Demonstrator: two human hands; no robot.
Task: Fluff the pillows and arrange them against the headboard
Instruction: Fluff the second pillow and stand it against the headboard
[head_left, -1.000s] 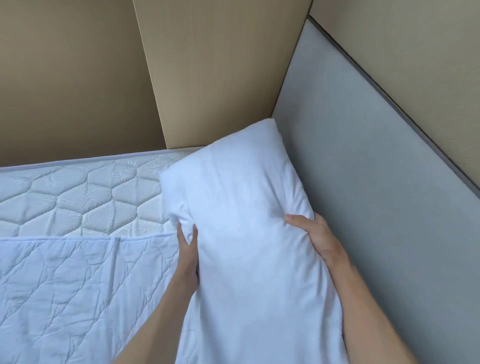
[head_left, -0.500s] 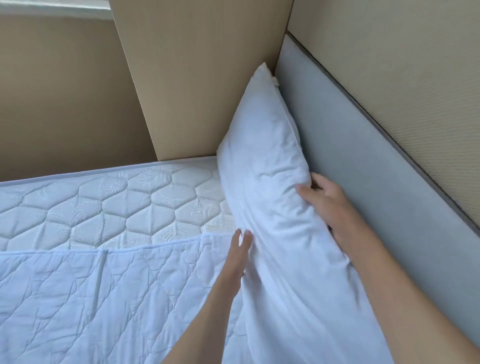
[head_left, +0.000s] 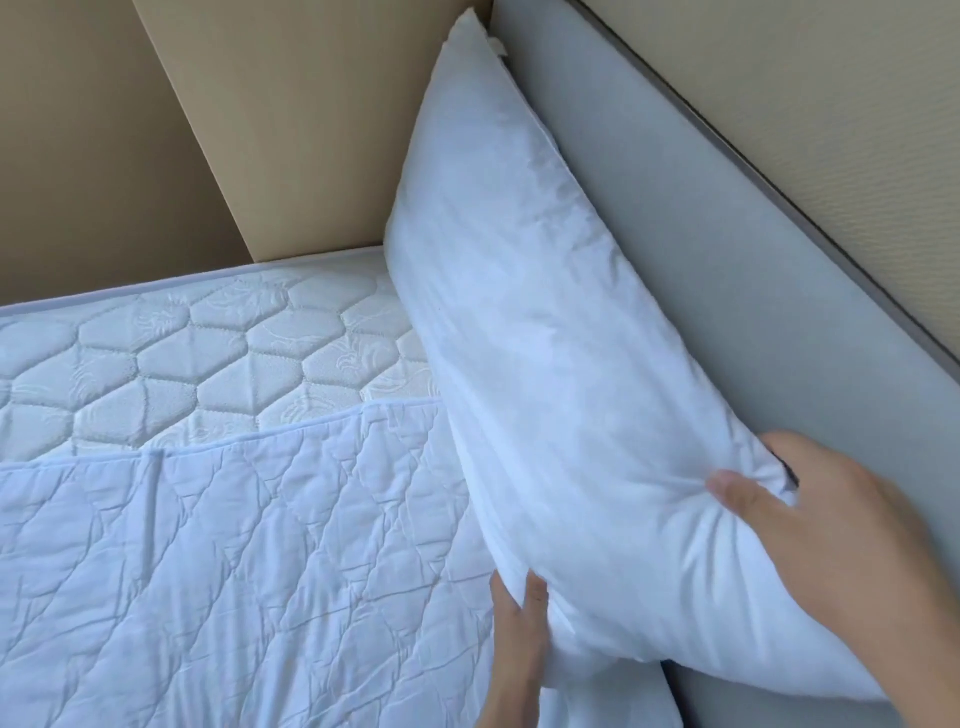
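A white pillow (head_left: 540, 332) stands on edge along the grey padded headboard (head_left: 717, 249), its far corner reaching up into the room's corner. My right hand (head_left: 810, 525) grips the pillow's near upper edge, thumb dug into the fabric and fingers behind it next to the headboard. My left hand (head_left: 519, 629) presses with straight fingers against the pillow's lower front edge by the mattress. A second white pillow (head_left: 639, 696) shows partly beneath, at the bottom.
The quilted white mattress (head_left: 208, 358) lies bare at the far side, and a white quilted blanket (head_left: 234, 571) covers the nearer part. Beige walls (head_left: 291, 114) close in the bed's far end and rise above the headboard.
The pillow has swung from facing me to standing on edge against the headboard, its far end pushed into the corner. My hands have slid toward its near end.
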